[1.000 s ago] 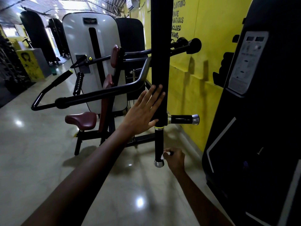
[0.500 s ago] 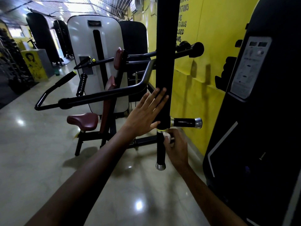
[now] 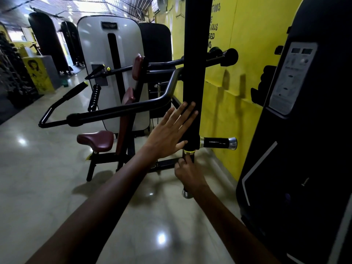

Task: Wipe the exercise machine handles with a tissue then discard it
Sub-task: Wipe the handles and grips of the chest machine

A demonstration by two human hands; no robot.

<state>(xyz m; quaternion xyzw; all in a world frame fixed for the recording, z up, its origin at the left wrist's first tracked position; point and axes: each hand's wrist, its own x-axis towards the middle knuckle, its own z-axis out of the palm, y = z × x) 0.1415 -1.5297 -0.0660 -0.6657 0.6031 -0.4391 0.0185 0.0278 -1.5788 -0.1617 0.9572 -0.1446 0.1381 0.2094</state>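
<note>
A thick black padded upright bar (image 3: 194, 73) of the exercise machine hangs in front of me. My left hand (image 3: 169, 132) lies flat against its lower part, fingers spread. Below the yellow ring a thin vertical handle (image 3: 187, 156) runs down to a silver cap (image 3: 186, 194). My right hand (image 3: 187, 171) is wrapped around that handle just under the ring. The tissue is hidden inside this hand. A second short handle (image 3: 219, 143) with a silver end sticks out sideways to the right.
A black machine housing (image 3: 304, 130) with a label stands close on the right. The yellow wall (image 3: 247, 54) is behind the bar. A maroon seat (image 3: 96, 141) and black lever arms (image 3: 118, 111) sit to the left on the glossy floor (image 3: 47, 178).
My right hand has slid up the thin vertical handle from its silver bottom cap to just under the yellow ring. The white tissue, visible before, is now hidden in the hand. My left hand stays flat.
</note>
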